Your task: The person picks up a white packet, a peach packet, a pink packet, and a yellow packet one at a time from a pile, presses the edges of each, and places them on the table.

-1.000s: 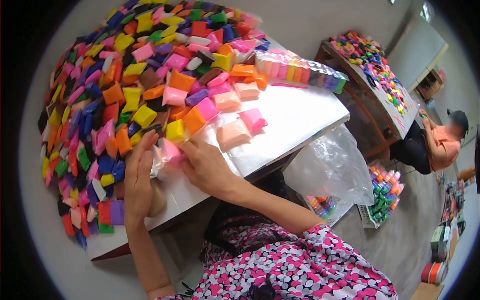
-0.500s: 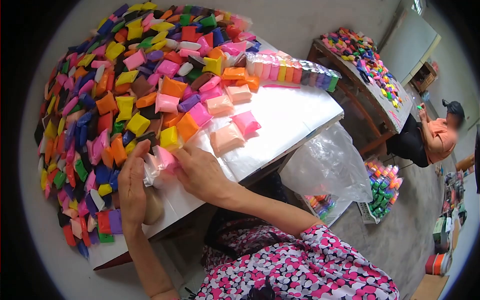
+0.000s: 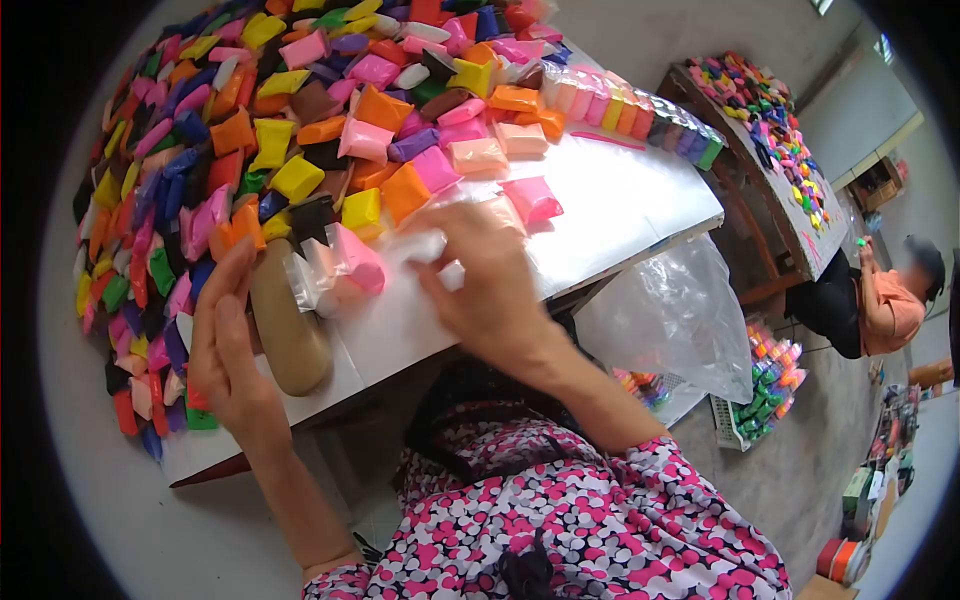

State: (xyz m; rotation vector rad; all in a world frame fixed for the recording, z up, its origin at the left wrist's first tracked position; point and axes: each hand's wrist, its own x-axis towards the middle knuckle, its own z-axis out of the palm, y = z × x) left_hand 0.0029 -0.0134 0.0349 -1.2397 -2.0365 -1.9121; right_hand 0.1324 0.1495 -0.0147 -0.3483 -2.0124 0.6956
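Note:
My left hand (image 3: 238, 365) stands on edge with its fingers stretched out, empty, at the left side of a smooth, long, rounded tan object (image 3: 288, 325). Just right of that object, a pink packet (image 3: 357, 260) and a pale peach packet (image 3: 322, 268) in clear film stand side by side on the table. My right hand (image 3: 490, 285) is over the white tabletop, its curled fingers smeared by motion. Something whitish (image 3: 425, 245) shows at its fingertips, too blurred to name. A peach packet (image 3: 503, 213) lies partly behind this hand, beside another pink packet (image 3: 532, 200).
A heap of colourful packets (image 3: 270, 145) covers the table's left and back. A film-wrapped row of packets (image 3: 630, 110) lies behind. Clear plastic (image 3: 660, 310) hangs at the table edge near a white basket (image 3: 728, 422). A person (image 3: 890, 300) sits by another table (image 3: 765, 215).
My right hand has left the pink packet and moved right. My left hand has shifted left and down, away from the packets, uncovering more of the tan object. The whole view has shifted slightly.

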